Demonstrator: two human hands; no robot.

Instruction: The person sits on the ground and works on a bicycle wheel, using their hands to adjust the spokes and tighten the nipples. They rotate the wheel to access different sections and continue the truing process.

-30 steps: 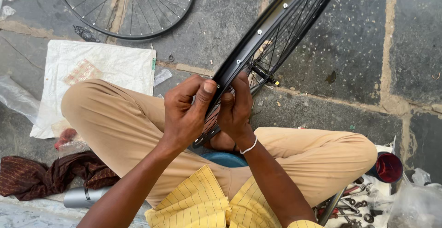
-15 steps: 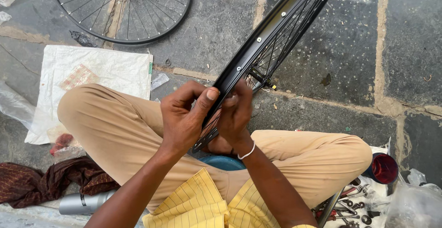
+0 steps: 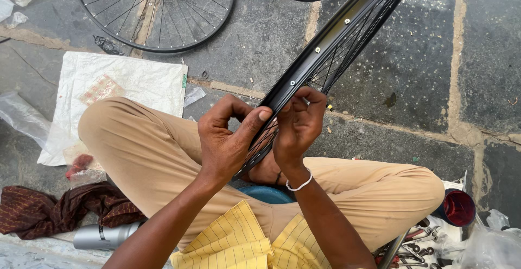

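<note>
Since the earlier frame, both hands stay on the rim [image 3: 325,46] with almost no shift; only the view has moved a little to the left, so the spoked wheel [image 3: 157,11] on the ground shows more fully at the top. The left hand [image 3: 225,138] grips the rim from the left side, its thumb pressed flat on the inner face and the other fingers curled behind. The right hand [image 3: 296,125] holds the rim from the right, fingers bent together near the spokes [image 3: 331,73]; I cannot tell if they pinch something small. The rim stands tilted between the crossed legs [image 3: 146,149], lower end near the lap, upper end leaving the frame at top right. A white bangle [image 3: 299,185] sits on the right wrist.

On the stone floor [image 3: 488,57] to the left lies a white sack [image 3: 119,84], and near it a dark red cloth [image 3: 59,209] and a silver can [image 3: 103,235]. At the right, beside the knee, there is a red cup [image 3: 458,208], and tools [image 3: 412,244] lie just below it.
</note>
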